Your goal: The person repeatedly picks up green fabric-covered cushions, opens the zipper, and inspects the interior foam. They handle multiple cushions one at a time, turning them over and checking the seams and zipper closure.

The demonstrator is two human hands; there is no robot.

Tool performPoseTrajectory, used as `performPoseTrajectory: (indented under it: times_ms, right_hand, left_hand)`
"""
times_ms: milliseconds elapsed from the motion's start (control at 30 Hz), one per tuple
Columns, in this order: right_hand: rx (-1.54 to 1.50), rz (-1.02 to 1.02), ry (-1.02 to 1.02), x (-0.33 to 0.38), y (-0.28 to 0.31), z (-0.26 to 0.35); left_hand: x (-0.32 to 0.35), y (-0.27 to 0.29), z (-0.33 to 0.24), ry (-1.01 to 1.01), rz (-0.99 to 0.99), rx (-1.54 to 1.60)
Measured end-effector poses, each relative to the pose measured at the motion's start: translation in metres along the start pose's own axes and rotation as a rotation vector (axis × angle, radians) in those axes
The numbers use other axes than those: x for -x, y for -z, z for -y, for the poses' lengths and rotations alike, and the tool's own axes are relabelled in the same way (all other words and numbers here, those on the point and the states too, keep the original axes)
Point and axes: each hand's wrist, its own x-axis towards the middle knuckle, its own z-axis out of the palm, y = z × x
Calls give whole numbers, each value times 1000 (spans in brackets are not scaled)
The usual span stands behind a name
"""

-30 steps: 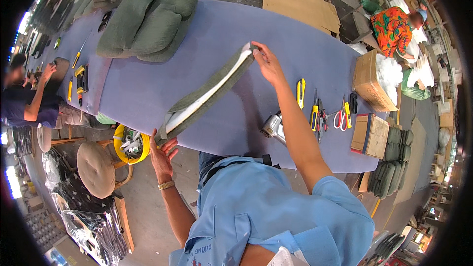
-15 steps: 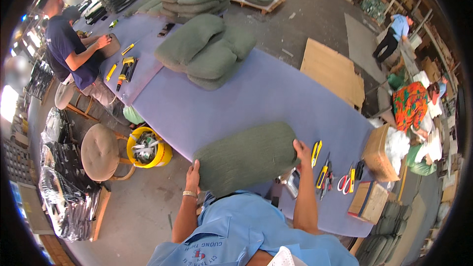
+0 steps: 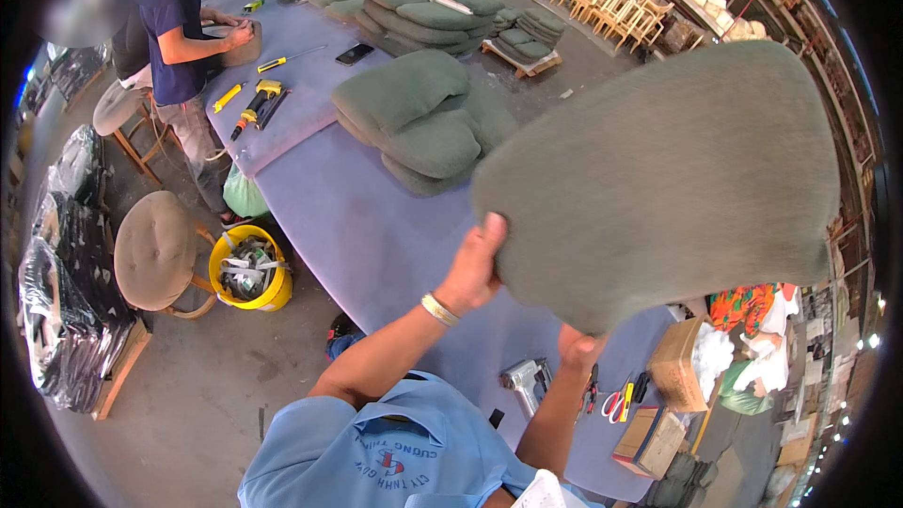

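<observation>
A dark green padded seat cushion [image 3: 658, 179] is raised above the table, tilted and slightly blurred. My left hand [image 3: 473, 265] grips its left edge, thumb on the near face. At its lower edge, my right hand [image 3: 581, 346] is closed on the cushion, with part of the fingers hidden behind it. A silver staple gun [image 3: 525, 381] lies on the purple-covered table [image 3: 348, 235] near my right forearm. Beyond my left hand, a pile of green cushions [image 3: 414, 118] rests on the tabletop.
Red-handled scissors [image 3: 616, 404] and cardboard boxes [image 3: 679, 365] are at the right. A co-worker [image 3: 179, 28] handles a brownish cushion at the far left, near a yellow-black nail gun [image 3: 256, 110]. A yellow bucket [image 3: 273, 292] and round stool [image 3: 153, 249] stand left of the table.
The cushion has gone up and to the right, from low over the table edge to high in front of me. Both hands have stayed on it, and my view has shifted.
</observation>
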Motion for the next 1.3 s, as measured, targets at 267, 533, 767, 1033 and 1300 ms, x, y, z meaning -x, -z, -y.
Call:
performPoseTrajectory:
  times_ms: [267,533,767,1033,1300]
  right_hand:
    - [-245,-338,-455,11,-55,20]
    - [-74,-693,-599,122,-160,16]
    - [-57,-794,-777,161,-199,-10]
    - [25,-668,-817,73,-204,-65]
    - [-184,-485,-773,-76,-233,-164]
  left_hand:
    - [-6,87,-69,149,338,-477]
    - [-127,312,-236,-44,-558,-388]
    - [-220,328,-296,58,-543,-154]
    - [-268,370,-361,-105,-451,-214]
    - [-240,381,-315,-114,-570,-82]
